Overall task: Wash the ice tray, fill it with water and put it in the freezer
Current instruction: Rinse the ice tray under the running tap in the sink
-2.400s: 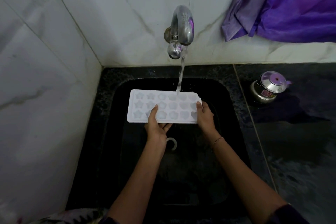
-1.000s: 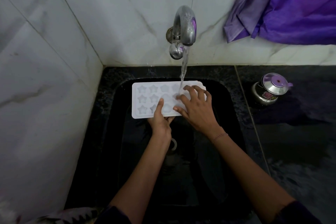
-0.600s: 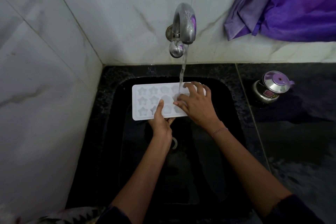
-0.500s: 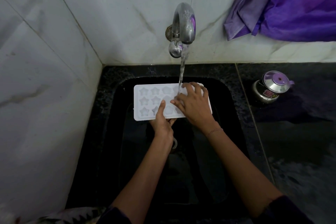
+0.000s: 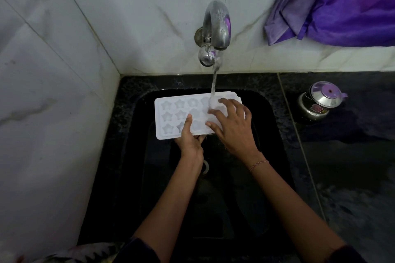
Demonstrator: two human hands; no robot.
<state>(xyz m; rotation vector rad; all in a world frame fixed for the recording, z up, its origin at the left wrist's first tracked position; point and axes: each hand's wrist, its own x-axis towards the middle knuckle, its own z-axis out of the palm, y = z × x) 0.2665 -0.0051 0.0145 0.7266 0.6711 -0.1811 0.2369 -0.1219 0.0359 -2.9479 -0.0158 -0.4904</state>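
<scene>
L hand [image 5: 190,142] grip clenched on ice tray [image 5: 171,116] near edge, thumb on top. R hand [image 5: 234,127] released, fingers splayed flat on tray under tap stream [image 5: 213,83].

Light: dim, soft, falling from above onto the pale wall tiles [image 5: 139,28].
Shadows: the black sink [image 5: 213,209] swallows detail.
Glare: small highlights on the tap [image 5: 217,25].
Distortion: wide-angle bending toward the edges.
Blur: running water [image 5: 213,83] smeared.
</scene>
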